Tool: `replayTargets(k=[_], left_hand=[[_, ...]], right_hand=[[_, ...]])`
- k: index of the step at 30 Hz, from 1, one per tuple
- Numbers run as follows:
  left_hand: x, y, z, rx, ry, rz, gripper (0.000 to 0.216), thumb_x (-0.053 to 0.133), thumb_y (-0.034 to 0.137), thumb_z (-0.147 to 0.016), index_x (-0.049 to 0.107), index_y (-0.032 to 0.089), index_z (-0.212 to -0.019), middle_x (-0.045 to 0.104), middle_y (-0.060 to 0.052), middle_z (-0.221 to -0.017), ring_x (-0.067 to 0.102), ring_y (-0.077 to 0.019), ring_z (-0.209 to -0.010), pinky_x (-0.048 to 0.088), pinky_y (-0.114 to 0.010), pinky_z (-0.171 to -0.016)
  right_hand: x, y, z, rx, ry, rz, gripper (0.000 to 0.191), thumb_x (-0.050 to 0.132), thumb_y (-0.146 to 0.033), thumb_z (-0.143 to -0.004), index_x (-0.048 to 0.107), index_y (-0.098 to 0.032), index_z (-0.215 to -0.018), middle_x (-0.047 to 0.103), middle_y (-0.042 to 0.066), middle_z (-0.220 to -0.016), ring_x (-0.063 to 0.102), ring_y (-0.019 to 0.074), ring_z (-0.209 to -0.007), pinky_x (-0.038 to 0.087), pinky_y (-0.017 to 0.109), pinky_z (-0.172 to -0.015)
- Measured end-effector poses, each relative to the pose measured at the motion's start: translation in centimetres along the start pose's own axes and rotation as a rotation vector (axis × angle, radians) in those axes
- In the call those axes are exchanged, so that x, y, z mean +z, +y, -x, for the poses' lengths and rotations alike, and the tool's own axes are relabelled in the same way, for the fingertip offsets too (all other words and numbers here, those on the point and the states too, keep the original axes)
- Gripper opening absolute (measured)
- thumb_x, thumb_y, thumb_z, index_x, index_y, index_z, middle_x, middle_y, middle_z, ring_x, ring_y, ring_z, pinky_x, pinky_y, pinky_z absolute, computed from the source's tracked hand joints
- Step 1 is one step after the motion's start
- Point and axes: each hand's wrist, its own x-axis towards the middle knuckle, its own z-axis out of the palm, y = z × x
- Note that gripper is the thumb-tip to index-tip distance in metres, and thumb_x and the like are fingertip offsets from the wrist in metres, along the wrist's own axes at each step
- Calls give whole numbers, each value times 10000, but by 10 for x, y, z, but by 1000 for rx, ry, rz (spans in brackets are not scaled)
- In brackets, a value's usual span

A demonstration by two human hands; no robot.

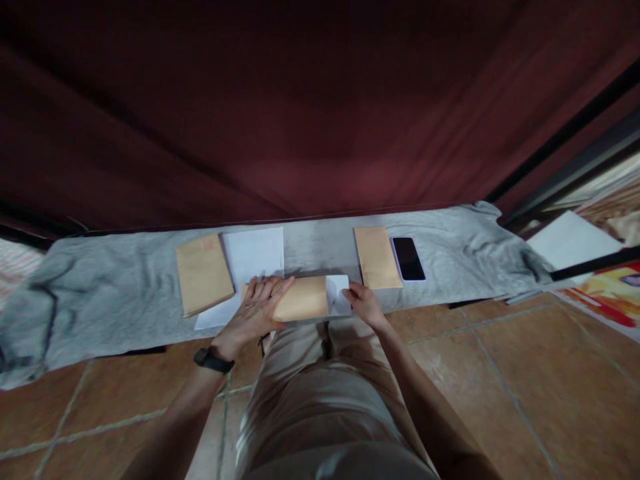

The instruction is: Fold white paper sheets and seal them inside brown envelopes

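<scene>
L hand (pixel 263 301) is lying over tan env. (pixel 307 298), can't tell if gripping; R hand (pixel 365 303) grip is pinching closed on white ppr (pixel 339 293) at env.'s R end. Env. is sitting by desk (pixel 320 248) near edge.

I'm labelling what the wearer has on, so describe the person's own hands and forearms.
The left hand and right hand are bare, without gloves. A dark band, probably a watch or fitness tracker, circles the left wrist; the right wrist shows nothing worn. No sleeve covers the visible forearms. Rings, if any, cannot be made out.
</scene>
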Motion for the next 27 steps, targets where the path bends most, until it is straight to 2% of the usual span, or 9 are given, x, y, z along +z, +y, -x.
replayTargets(k=[5,10,13,16,22,27], left_hand=[[3,1,-16,47,14,3,1072,768,509,-756,194,255,-1625,441,-164,-1517,368,-383,-1437,186,-606,-1211],[6,3,-26,90,18,-15,1102,790,471,-753,166,237,-1630,428,-181,-1529,367,-382,-1443,174,-616,-1216],[6,5,-32,112,23,-5,1111,797,445,-754,152,239,-1634,437,-188,-1521,363,-377,-1451,161,-624,-1222],[4,7,-38,124,22,6,1113,798,421,-755,141,248,-1636,435,-191,-1527,359,-378,-1460,151,-639,-1222],[1,7,-51,183,41,29,1088,788,378,-764,151,234,-1634,383,-193,-1574,282,-389,-1507,110,-644,-1230],[5,8,-56,176,16,64,1151,817,444,-718,152,235,-1633,390,-195,-1566,304,-398,-1493,104,-647,-1227]], right_hand=[[10,-3,-3,27,12,8,249,540,-319,-880,633,-204,-679,564,-32,-632,561,145,-678,417,216,-640],[11,-2,-6,53,56,-87,178,596,-232,-807,658,-214,-641,676,32,-851,618,193,-955,472,258,-853],[16,3,-7,93,15,-204,231,574,-234,-792,615,-212,-566,651,6,-693,627,170,-774,478,241,-744],[22,9,-10,133,14,-293,236,557,-285,-788,620,-206,-575,595,-20,-561,563,142,-588,430,229,-598],[24,14,-14,196,59,-488,261,613,-434,-720,668,-189,-648,649,0,-601,549,135,-539,421,240,-552],[21,11,-14,216,133,-581,320,640,-510,-667,615,-201,-589,600,-10,-560,506,125,-515,404,244,-531]])
